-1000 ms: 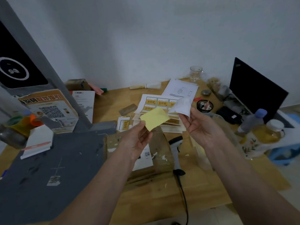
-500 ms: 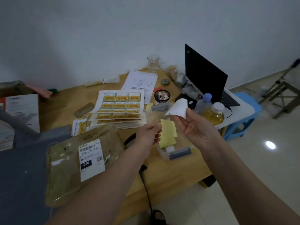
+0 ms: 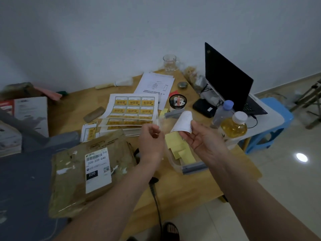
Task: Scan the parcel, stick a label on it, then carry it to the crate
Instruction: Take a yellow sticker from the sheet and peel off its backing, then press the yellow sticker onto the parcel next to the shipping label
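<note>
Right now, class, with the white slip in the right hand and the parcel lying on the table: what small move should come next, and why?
Probably bring the right hand with its curled white label leftward and down onto a bare patch of the brown parcel. The left hand looks empty, the yellow backing lies on the table, and the parcel lies flat within reach.

Dim, bluish, soft light; a glare spot on the floor (image 3: 301,157), edges bowed, details perhaps slightly blurred.
</note>
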